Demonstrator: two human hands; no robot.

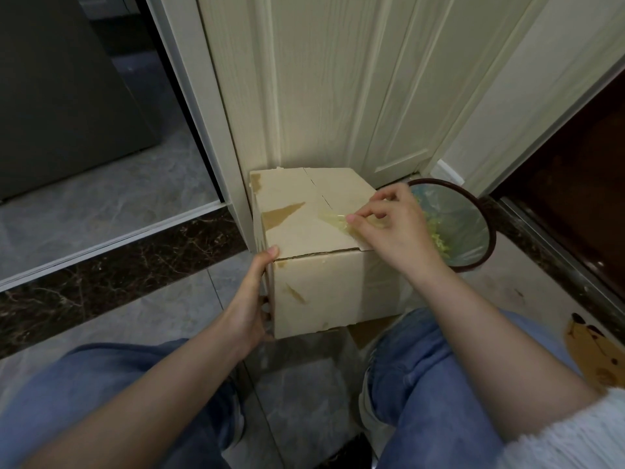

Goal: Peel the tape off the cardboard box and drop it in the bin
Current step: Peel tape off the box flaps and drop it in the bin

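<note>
A pale cardboard box (318, 231) stands on the floor against a door, with brown torn patches on its top and front. My right hand (389, 225) pinches a strip of clear yellowish tape (333, 219) at the top's right side; the strip is partly lifted off the cardboard. My left hand (252, 296) grips the box's near left vertical edge, thumb on the top corner, fingers hidden behind the side. A round bin (473, 211) with a dark rim and a clear liner stands just right of the box, with green scraps inside.
A cream panelled door (338, 89) rises behind the box. My knees in blue jeans (439, 367) flank the box from below. A brown cardboard piece (595, 353) lies on the tiled floor at right. A dark threshold strip (118, 269) runs at left.
</note>
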